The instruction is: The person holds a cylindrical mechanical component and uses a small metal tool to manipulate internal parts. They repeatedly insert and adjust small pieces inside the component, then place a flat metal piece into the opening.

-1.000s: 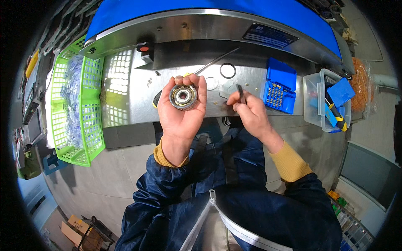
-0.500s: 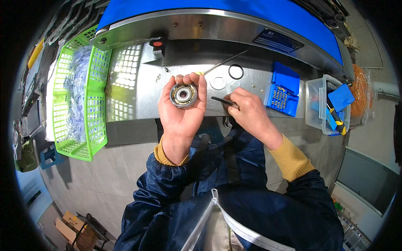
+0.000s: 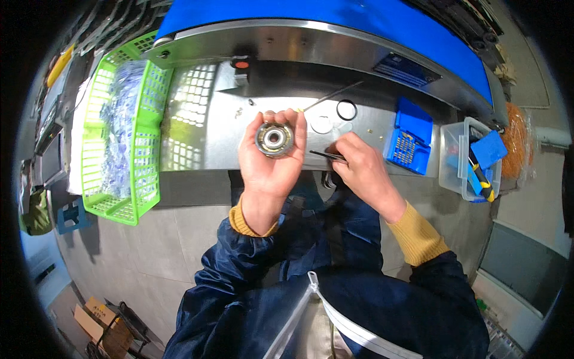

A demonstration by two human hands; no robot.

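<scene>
the left hand (image 3: 272,170) was turned palm up over the near edge of the bench (image 3: 221,146), its fingers curled around a round metal bearing (image 3: 282,139). the bearing sat in the fingers with its open face upward, showing a central hole, an inner ring and a brassy band around it. the right hand (image 3: 363,173) was closed narrow, pinching a slim dark tool (image 3: 324,155) between thumb and fingers; the tool's tip pointed left toward the bearing but stayed apart from it. whether the tool was tweezers or a blade, i could not tell.

beyond the hands, a thin metal rod (image 3: 333,96) lay slantwise on the bench, its near end partly hidden by the left fingertips. to its right were a black ring (image 3: 338,110) and, nearer the person, a pale thin disc (image 3: 321,124). a blue case (image 3: 412,119) stood open right of the right hand, with rows of small bits (image 3: 405,151) in its near half. farther right was a clear bin (image 3: 452,161) holding a yellow-and-black handle (image 3: 481,176). at the left, a green basket (image 3: 148,137) held clear, bluish plastic packets (image 3: 119,131).
</scene>
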